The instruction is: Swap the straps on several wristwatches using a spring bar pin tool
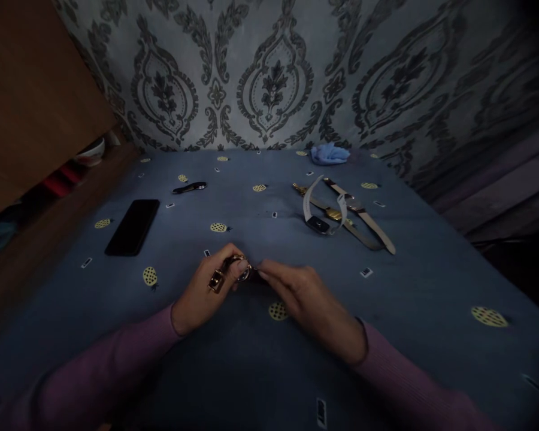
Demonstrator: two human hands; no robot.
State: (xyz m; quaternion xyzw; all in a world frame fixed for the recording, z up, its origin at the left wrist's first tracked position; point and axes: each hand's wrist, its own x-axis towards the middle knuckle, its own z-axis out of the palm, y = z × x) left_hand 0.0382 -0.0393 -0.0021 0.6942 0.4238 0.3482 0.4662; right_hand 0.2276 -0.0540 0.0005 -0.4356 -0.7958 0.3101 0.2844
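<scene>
My left hand (209, 292) is closed around a wristwatch (242, 269) with gold-coloured metal and a dark strap. Its buckle end sticks out on the left, and the thumb lies across the case. From the right, my right hand (312, 299) meets the watch with its fingers pressed together at the case's right edge. A dark part, probably the strap, shows under those fingertips. The exact spot they pinch is too dim to make out. Both hands are just above the patterned blue tablecloth (233, 371).
Beyond my right hand lie a white-strapped watch (318, 224), a gold watch (332, 214) and a light-strapped watch (354, 203). A black phone (133, 227) and a small dark curved object (190, 187) are on the left. A blue cloth (330, 154) sits by the wall.
</scene>
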